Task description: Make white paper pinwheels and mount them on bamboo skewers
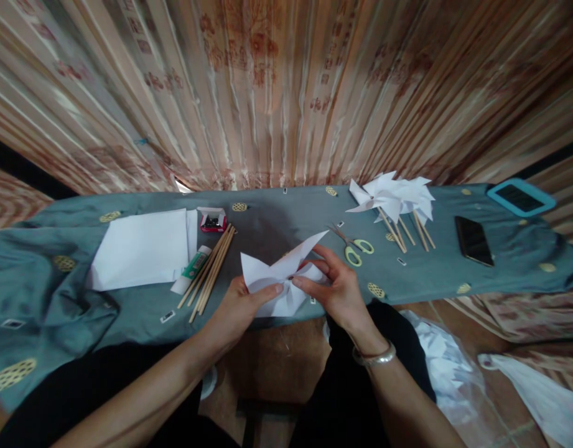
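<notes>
A white paper pinwheel (279,270) is held between both hands over the table's front edge. My left hand (244,302) grips its lower left side, the thumb pressed near the middle. My right hand (335,283) is closed on its right side, with thumb and fingers close to the centre, where a small dark spot shows. No stick can be seen on this pinwheel. Left of it lie several wooden sticks (211,270), a green and white glue stick (196,262) and a small red box (213,219) with dark small items inside. Scissors (353,244) with light green handles lie just beyond my right hand.
White paper sheets (141,249) are stacked at the left. Several pinwheels on sticks (393,199) lie at the back right, near a black phone (473,241) and a blue-framed tablet (522,197). A plastic bag of white paper (447,367) stands on the floor. Curtains (267,93) hang behind the table.
</notes>
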The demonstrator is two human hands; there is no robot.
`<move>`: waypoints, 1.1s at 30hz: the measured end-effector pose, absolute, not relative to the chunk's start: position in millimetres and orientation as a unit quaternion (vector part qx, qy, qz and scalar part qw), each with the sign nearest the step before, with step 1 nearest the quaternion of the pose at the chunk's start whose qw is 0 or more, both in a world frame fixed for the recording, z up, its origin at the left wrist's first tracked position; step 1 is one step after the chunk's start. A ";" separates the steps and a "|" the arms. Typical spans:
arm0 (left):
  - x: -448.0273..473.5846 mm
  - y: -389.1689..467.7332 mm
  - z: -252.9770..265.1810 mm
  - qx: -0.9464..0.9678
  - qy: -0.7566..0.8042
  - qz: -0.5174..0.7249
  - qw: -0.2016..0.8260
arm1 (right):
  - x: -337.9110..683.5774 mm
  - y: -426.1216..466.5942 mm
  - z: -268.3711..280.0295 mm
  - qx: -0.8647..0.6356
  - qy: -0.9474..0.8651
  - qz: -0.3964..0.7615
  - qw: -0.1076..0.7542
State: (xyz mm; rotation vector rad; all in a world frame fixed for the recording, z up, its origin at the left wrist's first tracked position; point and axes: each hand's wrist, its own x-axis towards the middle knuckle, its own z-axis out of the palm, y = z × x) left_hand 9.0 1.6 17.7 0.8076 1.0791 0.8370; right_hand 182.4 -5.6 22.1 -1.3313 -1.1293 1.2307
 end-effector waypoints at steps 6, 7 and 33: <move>9.5 2.2 19.5 0.360 0.485 0.366 0.708 | 190.9 -3.6 22.8 -0.552 -0.524 0.476 0.441; 9.5 1.7 20.2 0.369 0.489 0.365 0.701 | 191.6 -3.8 22.9 -0.556 -0.537 0.469 0.427; -53.5 69.7 -1.1 0.717 0.596 0.277 0.233 | 197.6 -11.2 19.8 -0.553 -0.607 0.330 0.465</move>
